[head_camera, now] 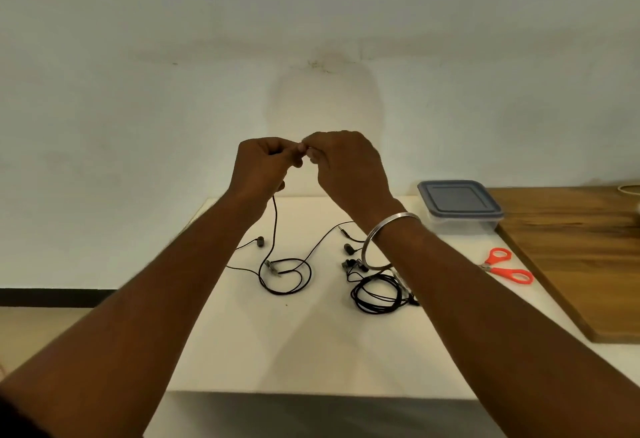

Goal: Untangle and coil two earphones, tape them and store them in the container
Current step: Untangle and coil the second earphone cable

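Both hands are raised above the white table (311, 351). My left hand (263, 167) grips one end of a black earphone cable (275, 229), which hangs down to a loose loop lying on the table, with one earbud off to the left. My right hand (346, 167) pinches something small against the left fingertips; what it is cannot be made out. A second black earphone (377, 294) lies coiled on the table below my right wrist. The clear container with a grey lid (460, 207) stands shut at the table's back right.
Orange-handled scissors (507, 266) lie right of the coiled earphone. A wooden board (581, 247) covers the table's right side. A pale wall stands just behind the table. A metal bangle circles my right wrist.
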